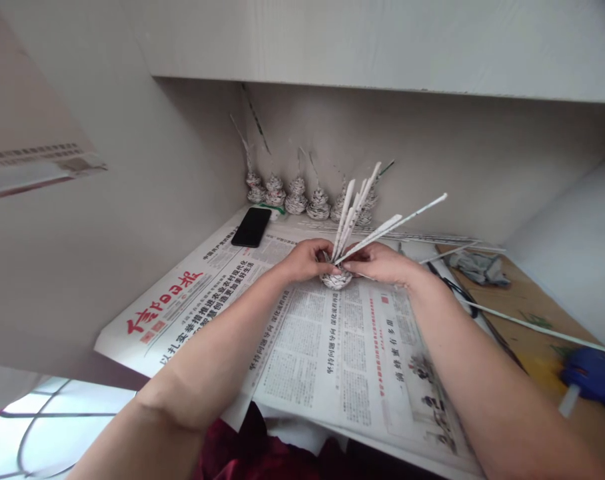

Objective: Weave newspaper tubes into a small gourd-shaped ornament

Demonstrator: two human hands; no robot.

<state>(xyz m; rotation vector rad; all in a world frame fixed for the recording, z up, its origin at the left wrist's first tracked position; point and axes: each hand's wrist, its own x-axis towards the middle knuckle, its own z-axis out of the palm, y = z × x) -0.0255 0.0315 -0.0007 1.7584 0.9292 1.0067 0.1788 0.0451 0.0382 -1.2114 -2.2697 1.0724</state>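
Observation:
A small round woven paper gourd (336, 280) rests on the spread newspaper (302, 353), its body made of rolled newspaper strips. Several stiff paper sticks (355, 210) rise from its top and fan out, some leaning to the right. My left hand (307, 260) grips the gourd's left side, thumb in front. On the right side my right hand (380, 261) closes its thumb and fingers on the weave at the base of the sticks. The far side of the gourd and some fingertips are hidden.
Several finished woven gourds (296, 197) line the back wall. A black phone (251, 227) lies at the back left. Loose paper sticks (422, 237), a crumpled grey cloth (480, 267) and a blue glue gun (592, 377) are to the right. A shelf (382, 47) overhangs the desk.

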